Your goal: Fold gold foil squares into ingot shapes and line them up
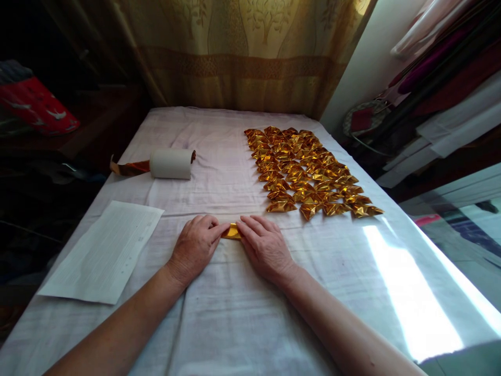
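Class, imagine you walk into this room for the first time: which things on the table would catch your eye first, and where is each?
The shiny block of folded gold paper pieces, laid in rows on the far right of the white cloth, stands out first. Next, near the middle, the left hand and right hand press a small gold piece flat between their fingertips. A white roll lies far left.

A small piece of shiny gold paper [231, 232] lies flat on the white cloth, mostly covered, only a narrow folded strip showing between fingertips.
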{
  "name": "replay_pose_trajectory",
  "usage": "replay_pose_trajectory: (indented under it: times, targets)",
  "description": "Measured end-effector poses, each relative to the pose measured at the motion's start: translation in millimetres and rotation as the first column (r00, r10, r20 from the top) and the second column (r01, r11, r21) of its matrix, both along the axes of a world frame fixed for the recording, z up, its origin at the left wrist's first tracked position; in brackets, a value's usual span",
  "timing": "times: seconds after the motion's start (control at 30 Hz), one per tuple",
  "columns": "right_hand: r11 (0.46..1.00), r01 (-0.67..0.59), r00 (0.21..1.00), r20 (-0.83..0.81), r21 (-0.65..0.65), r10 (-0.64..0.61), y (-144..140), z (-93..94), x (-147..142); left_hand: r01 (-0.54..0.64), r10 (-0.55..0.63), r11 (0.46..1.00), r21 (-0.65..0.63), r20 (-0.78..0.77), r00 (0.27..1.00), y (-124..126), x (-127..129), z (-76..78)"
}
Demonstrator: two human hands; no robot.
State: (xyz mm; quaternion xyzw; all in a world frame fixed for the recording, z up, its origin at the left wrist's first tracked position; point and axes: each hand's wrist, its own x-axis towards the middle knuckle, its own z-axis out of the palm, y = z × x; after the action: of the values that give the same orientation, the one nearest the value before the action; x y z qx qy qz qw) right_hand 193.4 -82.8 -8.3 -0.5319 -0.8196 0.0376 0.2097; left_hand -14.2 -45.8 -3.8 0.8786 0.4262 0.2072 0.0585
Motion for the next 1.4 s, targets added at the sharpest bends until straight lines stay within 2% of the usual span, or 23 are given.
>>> replay_pose_trajectory:
  times: [0.13,0.27,0.43,0.57,0.67,0.8,1.03,1.2,1.4]
  targets:
    - [0.989,-0.084,0.991,0.097,-0.119,0.095,-3.7,4.1,-5.5,-0.004,0.007,0.999,0.036,-0.078,0.997,-2.3,1.4,3.2]
    - [0.974,-0.066,0.98,0.169,-0.215,0.104,-7.7,5.8,0.3,-0.016,0.024,0.998,0.065,-0.118,0.993,-3.7,2.0,3.7]
    - [0.971,-0.03,0.97,0.229,-0.239,0.086,-13.0,3.2,12.8,-0.033,0.038,0.999,0.043,-0.12,0.992,-3.7,3.0,3.8]
    - [0.975,-0.002,0.964,0.259,-0.223,0.062,-13.6,5.9,12.3,-0.034,0.036,0.999,0.019,-0.11,0.993,-2.3,2.6,5.0]
    - [0.977,-0.066,0.962,0.247,-0.201,0.116,-11.8,13.4,5.7,-0.022,0.022,1.0,0.0,-0.086,0.996,-0.7,1.3,5.5]
    - [0.952,-0.146,0.961,0.192,-0.268,0.201,-10.0,19.4,-2.7,-0.017,0.017,1.0,-0.008,-0.059,0.998,-0.1,0.1,6.2]
    - [0.952,-0.011,0.973,0.217,-0.305,0.08,-18.6,11.4,15.4,-0.029,0.028,0.999,-0.023,-0.067,0.997,-0.4,-1.7,4.0]
    - [0.973,0.023,0.985,0.171,-0.229,0.017,-21.0,8.8,17.4,0.013,-0.017,0.998,-0.065,-0.057,0.998,1.2,-5.9,5.8]
    - [0.991,0.049,0.999,0.016,-0.121,-0.048,-5.7,13.6,14.1,0.032,-0.044,0.994,-0.106,-0.112,0.993,2.6,-5.2,13.4]
